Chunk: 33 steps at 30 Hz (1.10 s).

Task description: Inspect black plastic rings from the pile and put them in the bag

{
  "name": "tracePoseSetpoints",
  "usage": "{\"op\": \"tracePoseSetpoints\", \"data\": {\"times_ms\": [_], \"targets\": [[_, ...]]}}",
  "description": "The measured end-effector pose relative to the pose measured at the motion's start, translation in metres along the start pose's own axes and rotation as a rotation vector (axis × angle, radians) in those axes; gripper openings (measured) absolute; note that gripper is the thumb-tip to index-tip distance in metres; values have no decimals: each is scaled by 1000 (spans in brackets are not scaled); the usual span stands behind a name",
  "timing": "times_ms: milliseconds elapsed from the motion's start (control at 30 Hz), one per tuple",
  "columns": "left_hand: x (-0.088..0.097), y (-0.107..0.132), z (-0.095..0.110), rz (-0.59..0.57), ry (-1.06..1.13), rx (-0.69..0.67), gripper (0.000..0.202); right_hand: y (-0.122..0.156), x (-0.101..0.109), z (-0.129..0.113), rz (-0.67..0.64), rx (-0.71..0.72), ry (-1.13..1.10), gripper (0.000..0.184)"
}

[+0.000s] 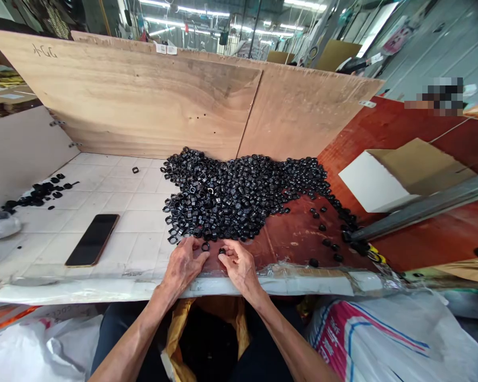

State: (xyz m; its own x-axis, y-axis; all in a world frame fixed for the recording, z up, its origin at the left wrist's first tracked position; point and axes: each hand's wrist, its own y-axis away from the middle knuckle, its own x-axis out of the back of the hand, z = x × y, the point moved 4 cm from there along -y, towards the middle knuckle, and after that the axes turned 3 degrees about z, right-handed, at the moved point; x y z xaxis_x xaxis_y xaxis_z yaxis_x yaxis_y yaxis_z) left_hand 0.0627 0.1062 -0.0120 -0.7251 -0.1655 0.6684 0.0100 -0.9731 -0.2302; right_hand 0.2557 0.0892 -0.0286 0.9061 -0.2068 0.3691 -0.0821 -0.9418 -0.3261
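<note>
A large heap of small black plastic rings and caps (223, 196) lies on the table against the plywood back board. At the heap's near edge, my left hand (185, 263) rests with thumb and forefinger apart. Close to those fingertips is a single black ring (205, 246), which they do not appear to grip. My right hand (241, 267) pinches a small black cap (222, 251) between thumb and fingertip. Below, between my legs, a yellow sack (174, 339) stands with its mouth spread, dark inside; its contents are hard to make out.
A phone (92, 240) lies on the left, with scattered black pieces (42, 193) beyond it. Loose black caps (322, 227) dot the right side. A metal bar (422, 207) slants in there, near a cardboard box (382, 180). A white sack (398, 339) sits low right.
</note>
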Motion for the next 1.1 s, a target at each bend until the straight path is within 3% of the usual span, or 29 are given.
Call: {"op": "tracePoseSetpoints", "data": {"times_ms": [133,300,500,700,833,967,1100], "targets": [[-4,4,-2,42,-57,-32,33,0,0,-1,6,-19,-63,14],[-16,-2,5,-24,-116,-151,23,-2,0,-3,-33,14,-146,20],[-10,3,13,-90,173,-249,27,-6,0,-8,-58,8,-177,28],[-12,7,8,-202,598,-66,22,-4,5,-18,-90,72,-198,16],[-11,7,9,-192,608,-77,17,-2,9,-25,-17,116,-196,18],[-9,8,14,-230,651,-47,21,-6,7,-36,-113,200,-102,20],[-7,8,15,-239,700,-36,21,-8,8,-40,-113,203,-64,21]]}}
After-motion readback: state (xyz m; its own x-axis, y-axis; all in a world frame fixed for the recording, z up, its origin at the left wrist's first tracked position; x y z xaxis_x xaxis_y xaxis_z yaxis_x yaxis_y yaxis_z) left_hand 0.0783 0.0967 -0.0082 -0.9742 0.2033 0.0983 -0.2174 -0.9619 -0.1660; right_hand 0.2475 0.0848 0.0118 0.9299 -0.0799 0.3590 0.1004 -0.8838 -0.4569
